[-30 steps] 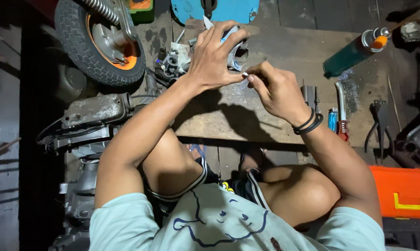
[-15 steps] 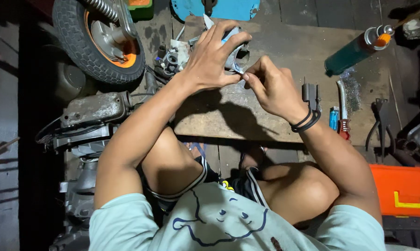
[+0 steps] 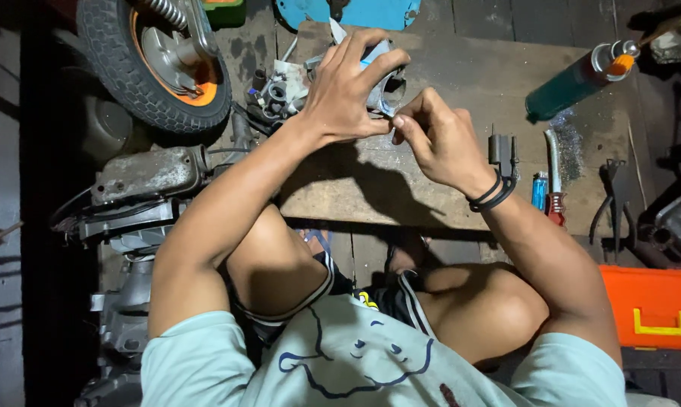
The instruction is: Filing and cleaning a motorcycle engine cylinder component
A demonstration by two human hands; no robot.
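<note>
The left hand (image 3: 348, 90) has its grip clamped over a grey metal engine part (image 3: 383, 89), held just above the wooden board (image 3: 431, 188). The right hand (image 3: 438, 139) pinches its fingertips together at the part's lower edge. Beyond lie a green spray can (image 3: 574, 83) and a scooter wheel (image 3: 152, 60).

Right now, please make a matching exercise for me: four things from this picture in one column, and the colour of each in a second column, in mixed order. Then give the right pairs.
Things:
1. spray can
2. toolbox
3. wristbands
4. metal part held by the left hand

Colours:
A. black
B. silver-grey
C. green with an orange cap
D. orange with a yellow latch

Pairs: 1-C, 2-D, 3-A, 4-B
</note>
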